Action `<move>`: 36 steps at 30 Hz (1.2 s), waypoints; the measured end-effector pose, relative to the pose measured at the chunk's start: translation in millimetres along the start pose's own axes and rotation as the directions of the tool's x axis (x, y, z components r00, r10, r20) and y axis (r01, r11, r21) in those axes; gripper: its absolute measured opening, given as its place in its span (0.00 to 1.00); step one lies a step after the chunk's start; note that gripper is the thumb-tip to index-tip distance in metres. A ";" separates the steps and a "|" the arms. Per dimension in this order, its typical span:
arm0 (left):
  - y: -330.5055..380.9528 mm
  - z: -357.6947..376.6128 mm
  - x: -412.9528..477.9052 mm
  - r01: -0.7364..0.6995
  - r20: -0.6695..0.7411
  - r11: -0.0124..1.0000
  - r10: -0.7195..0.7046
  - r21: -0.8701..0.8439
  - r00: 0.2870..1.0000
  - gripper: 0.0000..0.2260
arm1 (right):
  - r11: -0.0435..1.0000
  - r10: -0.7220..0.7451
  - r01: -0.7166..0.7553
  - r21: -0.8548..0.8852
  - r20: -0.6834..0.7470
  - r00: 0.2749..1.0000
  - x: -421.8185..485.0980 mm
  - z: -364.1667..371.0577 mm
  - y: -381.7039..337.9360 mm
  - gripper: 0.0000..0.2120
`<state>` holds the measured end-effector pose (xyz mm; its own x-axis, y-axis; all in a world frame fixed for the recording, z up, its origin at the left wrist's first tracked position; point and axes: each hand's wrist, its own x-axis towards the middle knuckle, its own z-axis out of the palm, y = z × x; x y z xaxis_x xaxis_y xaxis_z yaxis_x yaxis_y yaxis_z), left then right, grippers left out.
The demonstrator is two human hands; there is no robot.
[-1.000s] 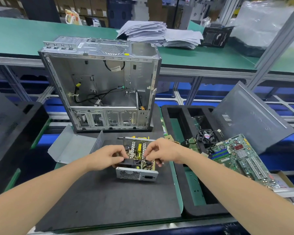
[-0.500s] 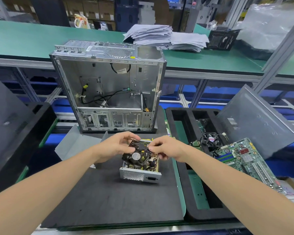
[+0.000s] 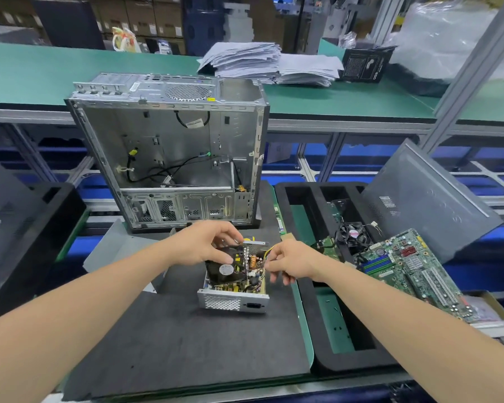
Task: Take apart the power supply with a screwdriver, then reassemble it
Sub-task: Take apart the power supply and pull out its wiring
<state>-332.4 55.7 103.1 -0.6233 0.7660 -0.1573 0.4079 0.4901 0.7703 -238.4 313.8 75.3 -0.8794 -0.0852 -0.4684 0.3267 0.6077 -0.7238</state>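
The power supply sits open on the dark mat, its circuit board and parts showing. A black fan is tilted up over its left half. My left hand grips the fan at its top left edge. My right hand pinches the wires at the right side of the supply. The supply's grey metal cover lies on the mat to the left, partly behind my left arm. No screwdriver shows.
An empty computer case stands behind the supply. A black foam tray on the right holds a motherboard and a cooler fan; a grey side panel leans there. Another black tray is at the left.
The fan has been lifted out of the supply and tilted up to the left in my left hand. My right hand shifted to the wires at the right edge.
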 end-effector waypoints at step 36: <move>-38.0 15.5 -14.0 0.026 0.256 0.958 -0.102 0.284 0.961 0.04 | 0.968 -0.133 0.151 -0.199 0.101 0.986 13.1 39.3 -25.9 0.06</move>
<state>-328.8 32.8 66.4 -0.4697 0.7931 -0.3878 0.5645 0.6076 0.5587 -244.7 265.9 68.0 -0.8756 -0.2442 -0.4168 0.1147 0.7331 -0.6704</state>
